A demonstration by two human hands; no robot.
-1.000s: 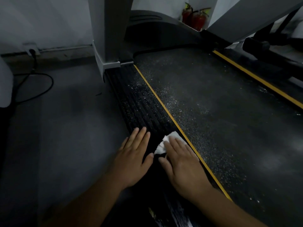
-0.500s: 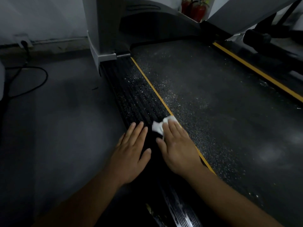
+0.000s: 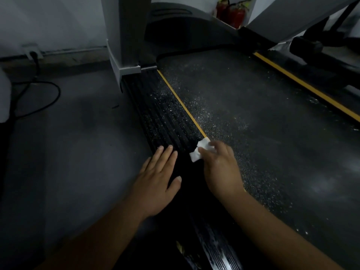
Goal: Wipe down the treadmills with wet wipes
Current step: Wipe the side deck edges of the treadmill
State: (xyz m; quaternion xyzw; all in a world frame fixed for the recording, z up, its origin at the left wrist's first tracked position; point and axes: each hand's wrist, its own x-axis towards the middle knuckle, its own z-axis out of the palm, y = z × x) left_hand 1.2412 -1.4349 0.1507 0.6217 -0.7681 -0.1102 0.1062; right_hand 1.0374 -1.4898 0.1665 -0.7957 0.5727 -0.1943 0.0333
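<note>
The treadmill's dusty dark belt [image 3: 253, 123] runs away from me, edged on the left by a yellow stripe [image 3: 183, 106]. Beside the stripe lies the black ribbed side rail [image 3: 161, 117], speckled with white dust. My right hand [image 3: 220, 168] presses a small white wet wipe [image 3: 202, 146] onto the rail right at the stripe; its fingertips are blurred. To its left, my left hand [image 3: 157, 184] rests flat on the rail's outer edge, fingers straight, holding nothing. The rail behind my hands looks darker and streaked.
A grey upright post [image 3: 124, 36] stands at the rail's far end. A black cable [image 3: 39, 94] loops over the grey floor on the left. Red fire extinguishers [image 3: 231, 12] stand at the back. Another machine's dark frame [image 3: 305, 47] lies beyond the right yellow stripe [image 3: 303, 86].
My right hand has slid the wipe forward along the rail beside the yellow stripe. My left hand has shifted forward a little with it, still flat.
</note>
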